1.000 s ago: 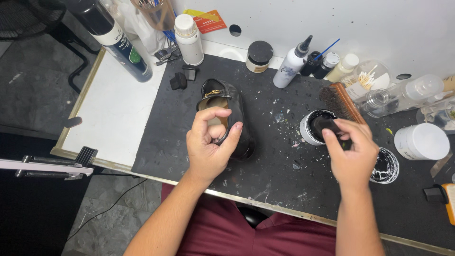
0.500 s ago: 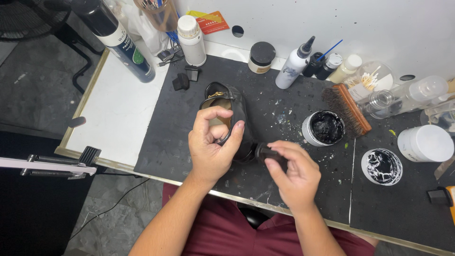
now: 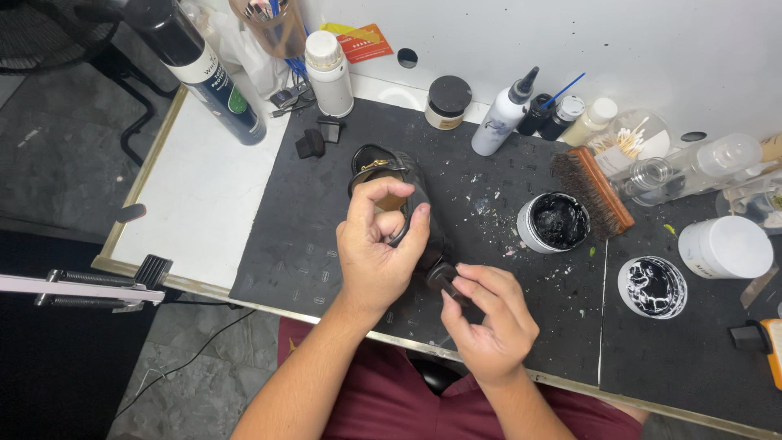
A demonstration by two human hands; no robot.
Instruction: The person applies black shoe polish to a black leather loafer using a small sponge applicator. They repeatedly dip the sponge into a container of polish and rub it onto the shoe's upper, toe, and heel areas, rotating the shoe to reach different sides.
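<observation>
Workbench surface: a white panel (image 3: 191, 195) at the left, then a dark rubber mat (image 3: 309, 236) speckled with white flecks, set against a white wall; grey floor shows beyond the left edge. A tall dark spray can (image 3: 199, 69) stands on the white panel, a white bottle (image 3: 328, 72) just right of it.

On the mat, a black shoe (image 3: 389, 175) lies with its opening upward. The left hand (image 3: 377, 253) is closed around the shoe's near end, thumb and fingers curled over the rim, so the shoe sits partly inside that grasp.

Just right of it, the right hand (image 3: 489, 322) pinches a small dark applicator (image 3: 442, 277) between thumb and fingertips, pressed against the shoe's near end beside the left hand.

Further right: an open tub of black polish (image 3: 554, 222), a wooden brush (image 3: 592, 189) just beyond it, a polish-smeared lid (image 3: 652, 287), and a closed white jar (image 3: 725, 247).
</observation>
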